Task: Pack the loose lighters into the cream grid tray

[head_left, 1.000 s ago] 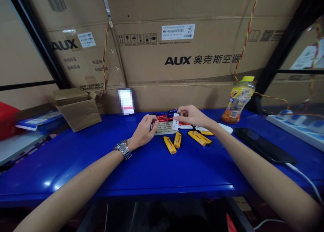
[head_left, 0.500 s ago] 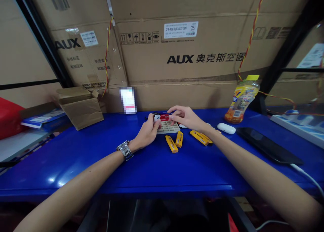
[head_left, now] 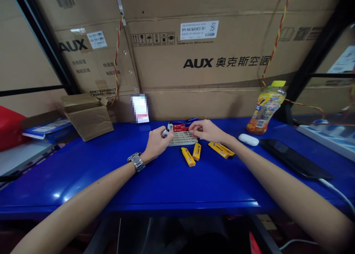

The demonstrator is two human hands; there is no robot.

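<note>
A pale grid tray (head_left: 183, 138) lies at the middle back of the blue table (head_left: 166, 180). My left hand (head_left: 155, 143), a metal watch on its wrist, is curled at the tray's left end and pinches a small white piece (head_left: 165, 132). My right hand (head_left: 205, 130) rests at the tray's right end with its fingers bent over the far edge; whatever it grips is hidden. Red lighters (head_left: 179, 127) lie just behind the tray. Several yellow lighters (head_left: 187, 156) lie in front of it and to its right.
Large cardboard boxes (head_left: 199, 61) wall the back. A small open carton (head_left: 87, 115) stands at the left, a yellow drink bottle (head_left: 264, 106) at the right. A white earbud case (head_left: 248, 139), a dark phone (head_left: 295, 158) with a white cable, and a blurred card (head_left: 139, 108) are nearby.
My right hand, which held a white lighter up above the tray a second ago, has come down to the tray's right end. My left hand drew back slightly to the left, pinching a white piece.
</note>
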